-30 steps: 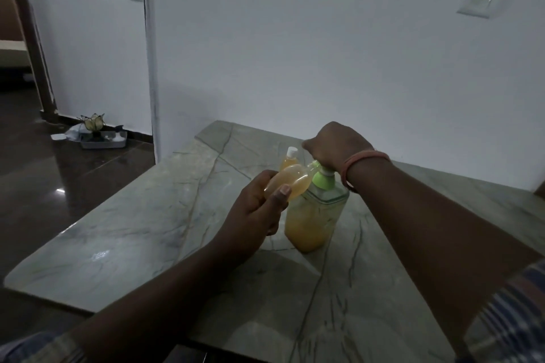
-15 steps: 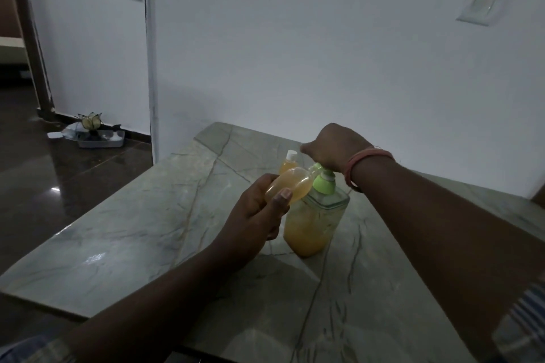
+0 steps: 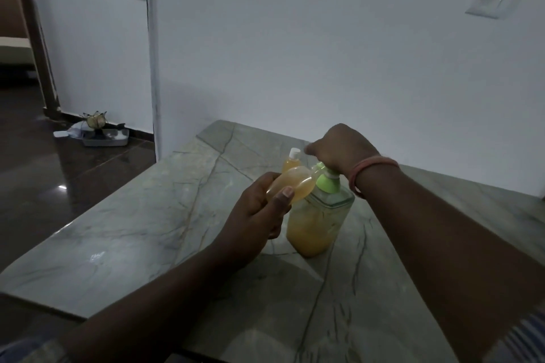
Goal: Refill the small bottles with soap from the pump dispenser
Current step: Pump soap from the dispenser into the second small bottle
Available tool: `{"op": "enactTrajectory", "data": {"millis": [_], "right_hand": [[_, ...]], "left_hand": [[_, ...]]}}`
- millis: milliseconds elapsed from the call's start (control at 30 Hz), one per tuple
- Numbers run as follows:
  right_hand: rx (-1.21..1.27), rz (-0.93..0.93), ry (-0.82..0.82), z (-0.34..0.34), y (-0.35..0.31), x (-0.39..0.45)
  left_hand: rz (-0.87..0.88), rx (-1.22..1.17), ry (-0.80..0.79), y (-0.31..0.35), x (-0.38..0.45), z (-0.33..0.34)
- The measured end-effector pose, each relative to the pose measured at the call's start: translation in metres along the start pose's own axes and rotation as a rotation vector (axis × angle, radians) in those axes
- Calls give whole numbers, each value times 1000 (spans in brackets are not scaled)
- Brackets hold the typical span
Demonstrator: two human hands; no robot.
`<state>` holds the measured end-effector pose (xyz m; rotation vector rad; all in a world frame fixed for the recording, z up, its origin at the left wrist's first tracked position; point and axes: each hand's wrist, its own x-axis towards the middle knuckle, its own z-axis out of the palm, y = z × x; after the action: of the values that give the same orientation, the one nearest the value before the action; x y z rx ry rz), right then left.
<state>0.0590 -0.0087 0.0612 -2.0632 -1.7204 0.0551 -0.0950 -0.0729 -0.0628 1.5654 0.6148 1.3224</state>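
A clear pump dispenser [image 3: 317, 222] with orange soap and a green pump collar [image 3: 327, 183] stands on the marble table [image 3: 141, 233]. My right hand [image 3: 339, 147] lies on top of the pump head, with its fingers curled over it. My left hand [image 3: 259, 209] grips a small clear bottle [image 3: 292, 186] of orange soap, tilted with its mouth against the green spout. A second small bottle [image 3: 290, 162] with a white cap stands behind the dispenser, partly hidden.
A white wall rises just behind the table. The table's left edge drops to a dark glossy floor, where a grey tray [image 3: 106, 138] with small items lies by the wall. A doorway opens at the far left.
Both hands stay in place on the pump and the small bottle. The pump head looks slightly higher than before. The view has shifted a little.
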Motion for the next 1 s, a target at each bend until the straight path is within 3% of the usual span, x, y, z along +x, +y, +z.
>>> {"op": "enactTrajectory", "data": {"millis": [233, 367, 567, 700, 900, 1000], "right_hand": [[-78, -53, -76, -12, -7, -7], [12, -4, -11, -3, -1, -3], [-50, -40, -113, -9, -7, -5], [-42, -30, -24, -5, -4, -2], [-73, -13, -62, -6, -7, -7], [-135, -46, -2, -8, -9, -6]], "left_hand": [[-18, 1, -6, 1, -2, 2], [-22, 9, 2, -1, 1, 1], [-28, 6, 4, 3, -3, 2], [-26, 28, 7, 1, -1, 2], [-39, 35, 4, 4, -3, 2], [-28, 23, -2, 4, -3, 2]]}}
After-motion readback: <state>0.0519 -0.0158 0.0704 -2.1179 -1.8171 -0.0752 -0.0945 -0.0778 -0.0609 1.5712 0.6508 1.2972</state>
